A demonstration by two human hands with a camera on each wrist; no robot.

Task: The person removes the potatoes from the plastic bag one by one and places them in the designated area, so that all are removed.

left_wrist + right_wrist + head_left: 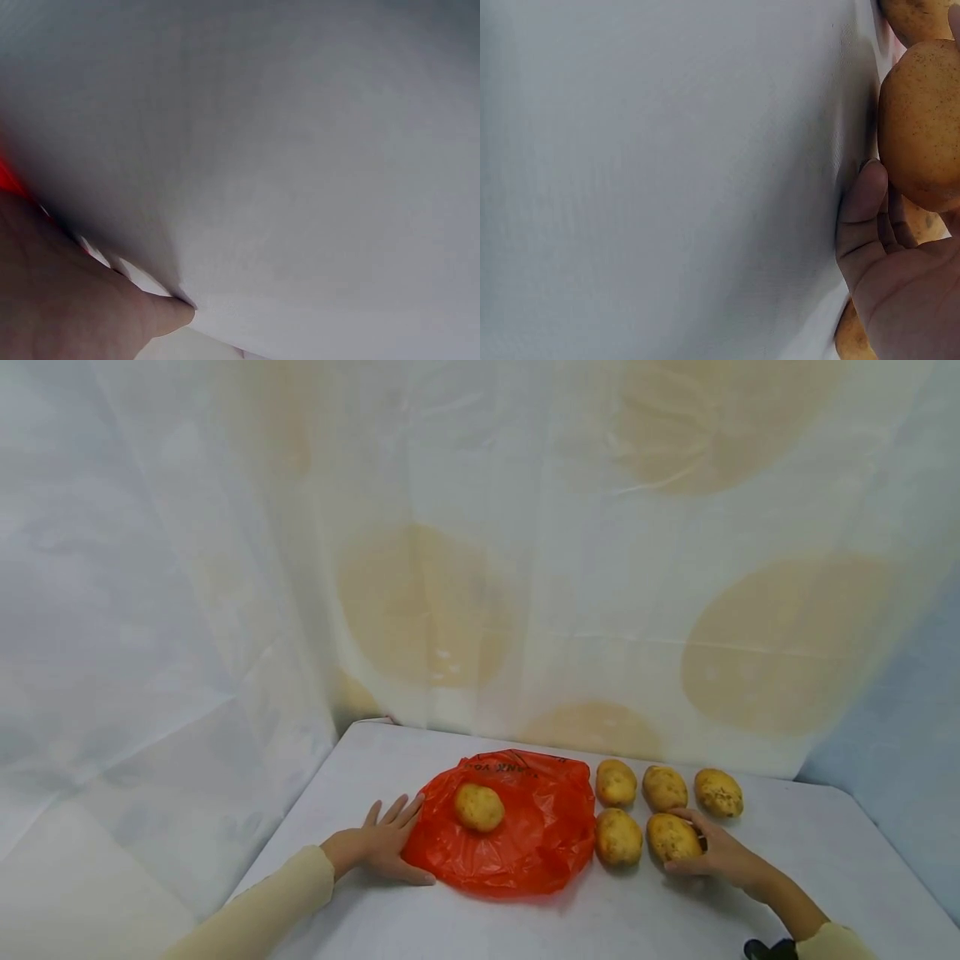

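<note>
In the head view, a red plastic bag [540,843] lies flattened on the white table, with one potato [479,807] resting on top of it. My left hand [386,842] lies with spread fingers at the bag's left edge; the left wrist view shows its thumb [169,313] against the white surface. To the right of the bag, my right hand [720,856] grips a potato [672,838], thumb on the near side and fingers on the far side. That potato [922,124] also shows large in the right wrist view, close to the table.
Beside the held potato is another potato [618,837], close to the bag's right edge. Behind them stands a row of potatoes [664,789]. A black object [770,950] shows by the right sleeve. A pale curtain [585,610] hangs behind the table [817,860].
</note>
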